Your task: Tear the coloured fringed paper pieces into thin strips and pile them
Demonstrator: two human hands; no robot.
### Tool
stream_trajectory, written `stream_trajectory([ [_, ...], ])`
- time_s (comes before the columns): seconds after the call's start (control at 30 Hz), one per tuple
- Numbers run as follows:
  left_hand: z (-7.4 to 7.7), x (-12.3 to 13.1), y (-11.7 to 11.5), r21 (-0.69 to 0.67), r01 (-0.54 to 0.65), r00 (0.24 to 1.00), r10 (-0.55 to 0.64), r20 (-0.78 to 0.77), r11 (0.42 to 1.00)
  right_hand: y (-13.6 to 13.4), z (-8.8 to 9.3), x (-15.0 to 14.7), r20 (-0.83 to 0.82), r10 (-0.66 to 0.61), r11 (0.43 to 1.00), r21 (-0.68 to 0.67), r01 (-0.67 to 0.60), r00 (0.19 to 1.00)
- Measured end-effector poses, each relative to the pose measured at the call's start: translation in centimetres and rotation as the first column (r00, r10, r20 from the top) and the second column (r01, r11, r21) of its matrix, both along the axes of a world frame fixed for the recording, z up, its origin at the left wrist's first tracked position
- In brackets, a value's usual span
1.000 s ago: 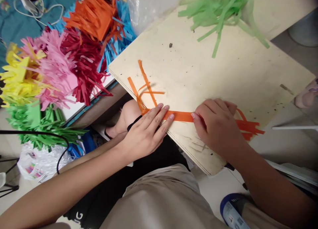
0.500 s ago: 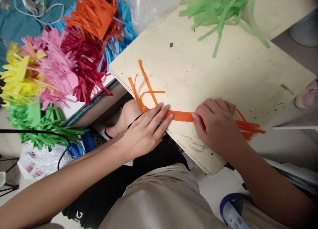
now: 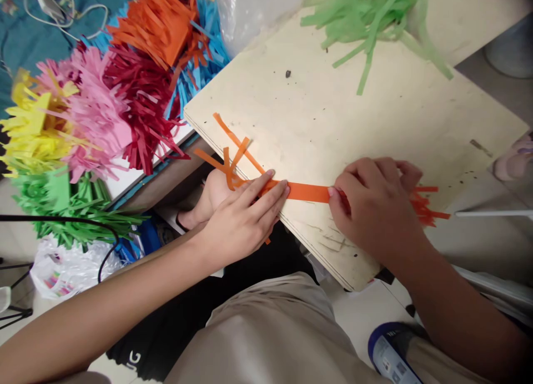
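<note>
An orange tissue-paper tassel lies along the near edge of a pale wooden board, its middle a smooth flat band and both ends cut into thin strips. My left hand rests over the band's left part with fingers stretched out, pressing it down; its thumb is hidden. Loose orange strips fan out beyond those fingers. Closed around the band's right part is my right hand, thumb and fingers pinching it. Fringe ends poke out past its far side.
A light green fringed bundle lies at the board's far side. To the left are fringed bundles in orange, dark red, pink, yellow and green. A blue-rimmed container stands below right.
My right hand has shifted slightly right and up along the orange band. The loose strips at the left end have swung left and lower. My left hand stays nearly in place.
</note>
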State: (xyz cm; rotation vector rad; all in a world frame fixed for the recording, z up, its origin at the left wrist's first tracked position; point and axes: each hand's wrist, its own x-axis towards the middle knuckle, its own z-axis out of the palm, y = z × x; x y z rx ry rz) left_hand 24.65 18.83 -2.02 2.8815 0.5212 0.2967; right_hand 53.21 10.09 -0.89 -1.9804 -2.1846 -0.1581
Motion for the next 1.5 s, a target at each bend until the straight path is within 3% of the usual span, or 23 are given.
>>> stream_trajectory([
  [0.13, 0.2, 0.1, 0.3, 0.024, 0.020, 1.000, -0.020, -0.005, 1.000, -0.6, 1.7, -0.9, 0.064, -0.071, 0.993, 0.101, 0.064, 0.995],
  [0.23, 0.1, -0.1, 0.5, 0.017, 0.020, 1.000, -0.020, 0.009, 1.000, -1.6, 2.3, -2.3, -0.032, 0.088, 0.992, 0.094, -0.085, 0.996],
  [0.33, -0.2, -0.5, 0.8, 0.069, 0.031, 0.997, -0.036, 0.073, 0.997, -2.7, 1.8, -3.5, -0.091, 0.212, 0.977, 0.002, -0.212, 0.973],
  [0.57, 0.1, -0.4, 1.9, 0.019, 0.018, 0.972, -0.022, 0.236, 1.000, -2.5, -0.3, -3.1, -0.260, 0.172, 0.976, 0.176, -0.129, 0.950],
  [0.8, 0.6, -0.1, 2.3, -0.094, -0.070, 0.975, 0.088, 0.202, 0.993, -0.8, 0.0, -2.2, -0.267, 0.180, 0.979, 0.145, -0.145, 0.947],
  [1.0, 1.2, 0.7, 2.4, -0.181, -0.172, 0.960, 0.206, 0.191, 0.968, -0.1, -0.1, -1.4, -0.264, 0.111, 0.991, 0.096, -0.089, 0.958],
  [1.17, 2.1, 1.4, 2.9, -0.236, -0.203, 0.966, 0.234, 0.108, 0.950, -0.1, -0.1, -1.2, -0.303, 0.027, 0.997, 0.078, -0.003, 0.953],
  [1.27, 2.2, 1.5, 2.9, -0.239, -0.220, 0.964, 0.248, 0.094, 0.946, 0.0, 0.1, -1.4, -0.316, -0.055, 0.998, -0.001, 0.058, 0.947],
  [1.5, 3.0, 2.1, 2.8, -0.246, -0.257, 0.962, 0.272, 0.029, 0.934, 0.2, 0.6, -1.6, -0.291, -0.109, 0.993, -0.072, 0.092, 0.950],
])
